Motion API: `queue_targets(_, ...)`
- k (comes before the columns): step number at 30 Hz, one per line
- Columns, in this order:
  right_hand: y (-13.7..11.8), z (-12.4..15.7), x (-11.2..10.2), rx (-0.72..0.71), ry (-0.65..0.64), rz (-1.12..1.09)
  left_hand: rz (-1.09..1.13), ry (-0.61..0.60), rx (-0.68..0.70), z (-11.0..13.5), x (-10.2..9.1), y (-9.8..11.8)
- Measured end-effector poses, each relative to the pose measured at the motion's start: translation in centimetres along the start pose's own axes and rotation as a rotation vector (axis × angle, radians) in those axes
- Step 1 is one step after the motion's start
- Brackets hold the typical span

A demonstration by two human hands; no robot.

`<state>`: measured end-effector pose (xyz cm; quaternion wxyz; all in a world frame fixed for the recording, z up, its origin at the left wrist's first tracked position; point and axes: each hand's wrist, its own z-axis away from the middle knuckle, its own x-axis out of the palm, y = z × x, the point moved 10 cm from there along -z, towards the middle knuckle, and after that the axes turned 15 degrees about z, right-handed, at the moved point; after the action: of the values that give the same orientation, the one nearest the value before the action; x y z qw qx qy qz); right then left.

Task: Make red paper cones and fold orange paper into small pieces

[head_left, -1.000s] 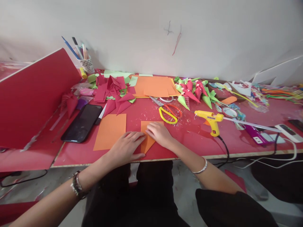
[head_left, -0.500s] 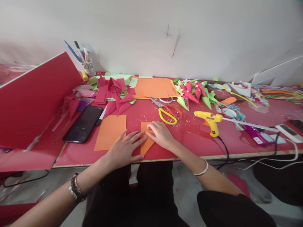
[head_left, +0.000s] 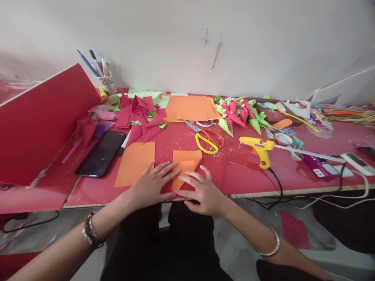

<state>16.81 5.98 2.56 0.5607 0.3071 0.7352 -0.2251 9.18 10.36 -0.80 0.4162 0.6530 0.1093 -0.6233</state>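
Pressing flat, both the left hand (head_left: 152, 185) and right hand (head_left: 202, 193) lie open-fingered on the folded orange paper (head_left: 185, 164), hiding its lower tip. Can't tell how the fold finishes underneath.

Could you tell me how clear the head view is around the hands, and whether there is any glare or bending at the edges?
In the head view, both hands, left hand and right hand, look sharp on the folded orange paper; soft, even light, faint shadows; mild sheen on the red table; the phone screen reflects dimly; wide-angle bending curves the table edge and stretches the corners.

Folded orange paper (head_left: 185, 164); flat on red table's near edge; diagonal crease.
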Motion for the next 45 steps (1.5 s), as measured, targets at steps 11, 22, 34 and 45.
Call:
queue_targets(11,6.9,1.2,-0.1,0.215,-0.031,0.117,0.004,-0.045,-0.026,-0.1,0.2,0.0)
queue_targets(22,10.3,1.8,-0.6,0.322,0.043,0.158,0.004,-0.053,-0.025,-0.1,0.0,0.1)
queue_targets(34,9.0,-1.2,1.7,0.411,-0.115,-0.127,-0.095,0.116,0.042,0.0,-2.0,2.8)
queue_targets(45,6.4,-1.4,-3.2,0.491,0.086,-0.585,-0.348,0.376,0.098,-0.6,-5.8,5.7)
